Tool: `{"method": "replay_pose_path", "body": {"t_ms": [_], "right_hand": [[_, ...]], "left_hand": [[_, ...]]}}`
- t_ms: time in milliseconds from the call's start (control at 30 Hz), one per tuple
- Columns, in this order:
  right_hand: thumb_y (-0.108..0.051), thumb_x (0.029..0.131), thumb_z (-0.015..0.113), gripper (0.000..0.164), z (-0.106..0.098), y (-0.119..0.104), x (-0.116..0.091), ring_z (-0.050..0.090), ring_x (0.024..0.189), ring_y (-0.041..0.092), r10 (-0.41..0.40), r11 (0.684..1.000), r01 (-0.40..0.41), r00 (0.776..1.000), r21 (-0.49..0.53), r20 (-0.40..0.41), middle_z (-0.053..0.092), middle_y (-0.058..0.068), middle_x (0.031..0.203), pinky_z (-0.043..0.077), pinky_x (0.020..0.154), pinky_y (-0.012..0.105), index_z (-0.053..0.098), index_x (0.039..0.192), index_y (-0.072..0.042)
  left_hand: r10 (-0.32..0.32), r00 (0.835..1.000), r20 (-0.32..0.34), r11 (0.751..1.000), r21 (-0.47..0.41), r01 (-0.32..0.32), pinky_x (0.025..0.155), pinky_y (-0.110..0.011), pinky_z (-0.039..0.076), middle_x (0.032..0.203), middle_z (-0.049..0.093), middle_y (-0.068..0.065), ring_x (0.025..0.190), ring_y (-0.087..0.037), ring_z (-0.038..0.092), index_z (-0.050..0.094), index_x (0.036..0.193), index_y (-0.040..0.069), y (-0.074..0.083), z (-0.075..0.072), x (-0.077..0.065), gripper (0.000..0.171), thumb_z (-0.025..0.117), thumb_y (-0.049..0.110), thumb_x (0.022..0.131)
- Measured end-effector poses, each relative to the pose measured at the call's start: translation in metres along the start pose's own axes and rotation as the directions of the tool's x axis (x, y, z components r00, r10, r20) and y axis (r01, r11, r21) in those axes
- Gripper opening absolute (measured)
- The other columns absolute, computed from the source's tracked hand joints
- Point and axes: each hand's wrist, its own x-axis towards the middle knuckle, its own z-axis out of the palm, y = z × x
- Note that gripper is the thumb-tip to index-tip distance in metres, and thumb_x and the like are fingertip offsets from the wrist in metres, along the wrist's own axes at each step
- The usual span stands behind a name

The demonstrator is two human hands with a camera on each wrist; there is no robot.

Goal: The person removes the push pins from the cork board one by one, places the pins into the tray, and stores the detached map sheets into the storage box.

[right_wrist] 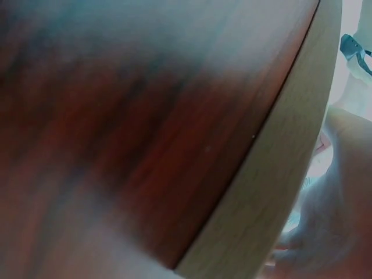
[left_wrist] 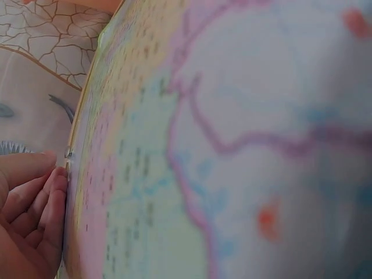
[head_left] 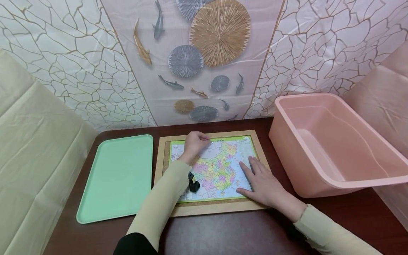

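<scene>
Green-edged map point(head_left: 220, 173), beneath left hand point(head_left: 194, 144), right hand point(head_left: 264, 185)

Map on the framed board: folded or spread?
Spread: the map lies flat on the framed board, its printed face up, right hand resting on it.

I can read no word here for certain. On the map point(head_left: 211, 173), near the far edge of the desk point(head_left: 223, 232), a short title point(head_left: 219, 140) stands along the green top border and many labels point(left_wrist: 138, 157); all too small or blurred.
</scene>
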Motion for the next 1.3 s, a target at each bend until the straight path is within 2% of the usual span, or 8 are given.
{"method": "replay_pose_path", "body": {"t_ms": [167,333,633,1133,1300], "right_hand": [[-0.062,0.097,0.068,0.092,0.000,-0.001,0.000,0.033,0.156,0.051,0.002,1.000,-0.002,1.000,-0.001,0.001,0.032,0.034,0.167,0.040,0.121,0.066,0.039,0.164,-0.006],[-0.063,0.097,0.067,0.092,0.001,-0.001,0.000,0.033,0.156,0.051,0.003,1.000,-0.003,1.000,0.006,0.005,0.032,0.034,0.167,0.039,0.121,0.066,0.039,0.164,-0.006],[-0.061,0.094,0.072,0.093,0.002,-0.003,-0.001,0.034,0.155,0.052,-0.006,1.000,0.006,1.000,0.016,-0.022,0.033,0.034,0.166,0.041,0.120,0.066,0.041,0.162,-0.005],[-0.061,0.096,0.069,0.091,-0.001,-0.002,-0.001,0.034,0.155,0.051,-0.004,1.000,0.004,1.000,-0.003,-0.010,0.033,0.034,0.166,0.040,0.121,0.065,0.040,0.163,-0.006],[-0.061,0.097,0.069,0.091,0.000,-0.001,-0.001,0.033,0.156,0.051,-0.001,1.000,0.001,1.000,-0.001,-0.008,0.032,0.034,0.167,0.040,0.121,0.065,0.039,0.164,-0.006]], "left_hand": [[-0.016,1.000,0.014,0.999,0.031,0.016,0.094,-0.043,0.061,0.109,0.081,-0.005,0.105,-0.026,0.073,0.085,0.098,0.014,0.003,0.002,-0.002,0.008,0.084,0.020,0.094],[-0.022,1.000,0.014,0.998,0.058,0.021,0.091,-0.043,0.062,0.106,0.081,-0.002,0.100,-0.025,0.073,0.085,0.095,0.017,0.003,0.005,-0.002,0.005,0.085,0.022,0.093],[0.004,1.000,-0.006,0.997,0.082,-0.004,0.090,-0.044,0.062,0.100,0.080,-0.004,0.098,-0.026,0.073,0.084,0.092,0.013,0.001,0.008,0.000,0.005,0.086,0.017,0.092],[0.024,1.000,-0.004,0.987,0.162,-0.023,0.088,-0.041,0.062,0.094,0.081,-0.001,0.095,-0.023,0.073,0.084,0.086,0.015,0.002,0.011,0.008,0.008,0.089,0.021,0.089],[0.023,1.000,0.002,0.987,0.159,-0.024,0.089,-0.042,0.063,0.094,0.081,-0.003,0.097,-0.024,0.074,0.085,0.085,0.014,0.004,0.010,0.008,0.010,0.090,0.021,0.088]]}}
